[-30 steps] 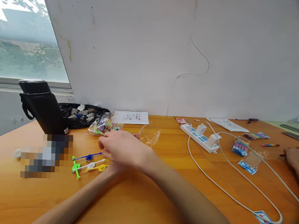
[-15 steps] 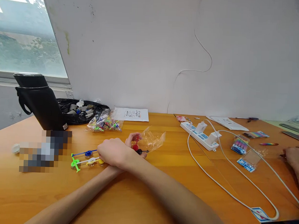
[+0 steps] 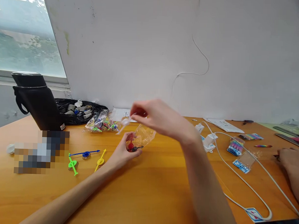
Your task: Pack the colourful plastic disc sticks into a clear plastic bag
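My left hand point(image 3: 123, 150) is closed around a crinkled clear plastic bag point(image 3: 146, 136). A red arrow spinner point(image 3: 130, 146) and a black arrow spinner point(image 3: 137, 148) show at its thumb and fingers; whether they lie inside the bag I cannot tell. Above and to the right, my right hand point(image 3: 156, 117) pinches a white arrow spinner point(image 3: 124, 123), slightly blurred, in the air over the bag. On the table left of my left forearm lie a green spinner point(image 3: 72, 164), a blue spinner point(image 3: 86, 154) and a yellow spinner point(image 3: 100, 161).
A bag of colourful spinners point(image 3: 102, 121) lies behind, near a black plastic bag point(image 3: 98, 107) and a black flask point(image 3: 43, 101). On the right are a power strip point(image 3: 208, 146) with white cables, small packets point(image 3: 236, 146) and another person's hand point(image 3: 288, 159).
My right hand has uncrossed from over my left, rising to the right with the white spinner lifted off the table. My left hand has stayed nearly in place with the bag.
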